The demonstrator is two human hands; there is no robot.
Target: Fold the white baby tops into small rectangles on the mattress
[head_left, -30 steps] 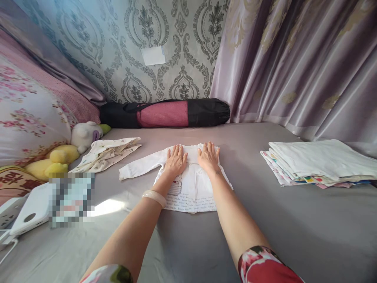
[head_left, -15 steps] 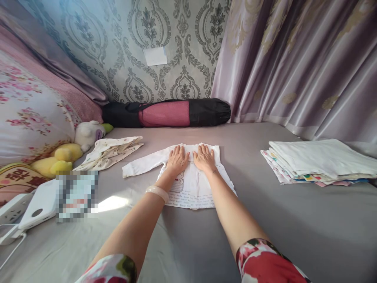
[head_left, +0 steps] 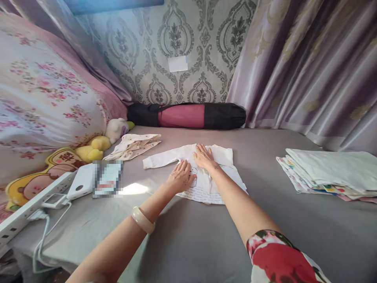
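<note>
A small white long-sleeved baby top (head_left: 219, 192) lies spread on the grey sheet, with a line-drawn figure and rows of small lettering on its front. One sleeve reaches out to the left; the right sleeve is not seen stretched out. My left hand (head_left: 180, 175) rests flat on the lower left part of the top, its fingers extended. Higher up, near the neckline, my right hand (head_left: 204, 156) lies flat on the cloth with fingers stretched. Neither hand grips the fabric. A pale bangle (head_left: 143, 220) circles my left wrist.
Folded clothes (head_left: 332, 169) are stacked at the right. A crumpled cream patterned garment (head_left: 134, 146) lies to the left, near plush toys (head_left: 96, 148). A power strip (head_left: 35, 200), a white device (head_left: 82, 181) and cables stand at the left edge. A rolled mat bag (head_left: 181, 116) lies along the wall.
My left hand has slid down the top toward its lower left side. My right hand stays near the neckline, now turned more to the left. The view has shifted left.
</note>
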